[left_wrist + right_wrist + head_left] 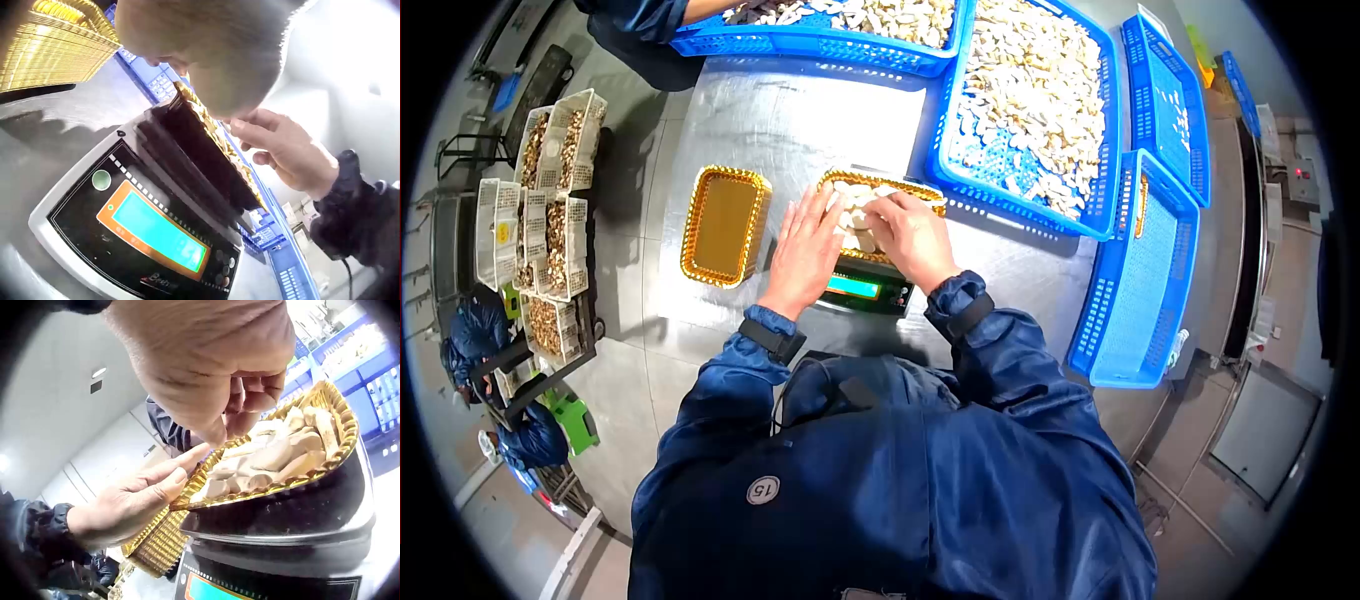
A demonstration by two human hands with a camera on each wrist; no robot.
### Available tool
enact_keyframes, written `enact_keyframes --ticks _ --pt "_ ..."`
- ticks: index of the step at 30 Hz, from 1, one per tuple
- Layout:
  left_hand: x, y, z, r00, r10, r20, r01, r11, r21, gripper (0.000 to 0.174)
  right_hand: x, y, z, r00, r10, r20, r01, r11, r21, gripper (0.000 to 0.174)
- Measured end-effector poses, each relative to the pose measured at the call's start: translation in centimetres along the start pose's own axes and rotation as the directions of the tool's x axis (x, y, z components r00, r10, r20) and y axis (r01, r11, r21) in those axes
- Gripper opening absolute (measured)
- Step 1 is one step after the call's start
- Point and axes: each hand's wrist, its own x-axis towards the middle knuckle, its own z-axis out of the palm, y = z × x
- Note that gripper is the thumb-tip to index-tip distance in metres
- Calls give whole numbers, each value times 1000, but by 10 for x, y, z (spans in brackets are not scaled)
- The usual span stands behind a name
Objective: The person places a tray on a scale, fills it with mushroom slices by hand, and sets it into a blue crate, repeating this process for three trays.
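Observation:
A gold tray (345, 450) filled with pale, cut mushroom-like pieces (275, 453) rests on a black-topped scale (81, 219) with a lit green display. The left hand (805, 255) lies at the tray's left side, fingers extended and touching its edge and the pieces. Over the tray's right part is the right hand (914, 238), its fingers bent down at the pieces; in the right wrist view (212, 369) the fingertips come together, and whether a piece is between them is hidden.
Another gold tray (725, 227) stands left of the scale on the metal table (800, 120). A large blue crate (945, 150) of pale pieces is behind to the right, with more blue crates (1135, 300) beyond. White crates (497, 235) stand at left. Another person's arm (700, 10) shows at the top.

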Motion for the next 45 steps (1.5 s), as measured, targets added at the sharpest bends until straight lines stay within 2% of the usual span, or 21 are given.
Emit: enact_keyframes --ticks 3,4,6,8,9,10,12,14,16,20,21,25,29,32,35,38,39,40,42,43,45 --pt "4 10 1 998 -5 68 -3 993 119 59 1 2 7 993 -69 98 77 993 -87 15" --pt "6 10 3 996 -5 84 -10 984 176 60 3 1 9 994 -98 51 103 990 -97 15" --pt "8 10 4 996 -27 83 13 987 158 60 1 5 0 999 -18 34 17 999 28 16" --pt "9 7 2 999 -2 40 -4 988 155 60 -1 5 -24 962 271 -5 -266 946 187 18" --pt "11 8 1 1000 -12 29 7 987 157 61 -4 27 -27 964 222 -147 -217 975 52 22" --pt "14 11 -1 999 7 34 -12 985 170 61 -5 37 -36 955 237 -179 -239 971 8 21" --pt "23 21 -1 998 51 43 -59 978 198 62 -11 47 -41 941 323 -102 -326 945 -12 23" --pt "33 25 7 993 109 50 -117 968 221 61 -15 40 -37 978 195 -75 -201 977 -78 21" --pt "41 25 16 982 177 61 -187 950 252 60 -14 41 -31 987 145 -69 -150 985 -82 20" --pt "40 21 17 975 205 89 -220 955 201 60 -16 37 -31 987 146 -61 -149 987 -58 20" --pt "40 20 17 967 213 139 -240 947 216 61 -18 41 -29 990 126 -55 -131 987 -90 19" --pt "42 21 17 961 229 153 -261 934 245 64 -18 41 -26 998 46 -48 -51 992 -116 12" --pt "42 24 14 962 208 177 -245 944 223 67 -16 34 -29 999 46 -12 -47 985 -166 11" --pt "42 27 17 967 187 172 -227 939 258 69 -16 38 -27 999 40 -22 -41 996 -82 10" --pt "42 27 14 964 180 196 -221 952 213 68 -17 37 -27 999 32 21 -29 994 -107 9" --pt "41 25 11 970 204 134 -222 965 139 67 -15 38 -42 991 114 -75 -111 993 44 13" --pt "38 23 9 977 182 107 -196 972 130 66 -16 37 -49 984 165 -69 -166 986 -19 16" --pt "35 19 5 984 161 80 -170 978 122 65 -17 33 -53 984 149 -93 -158 982 -104 16" --pt "34 16 -1 992 124 22 -125 987 104 63 -23 29 -50 991 133 -6 -133 990 -44 16" --pt "30 17 -2 993 110 51 -115 985 128 61 -23 28 -43 999 37 -10 -37 999 -32 15" --pt "25 14 11 989 139 48 -146 971 188 57 -31 19 -31 999 24 34 -21 996 -85 11"
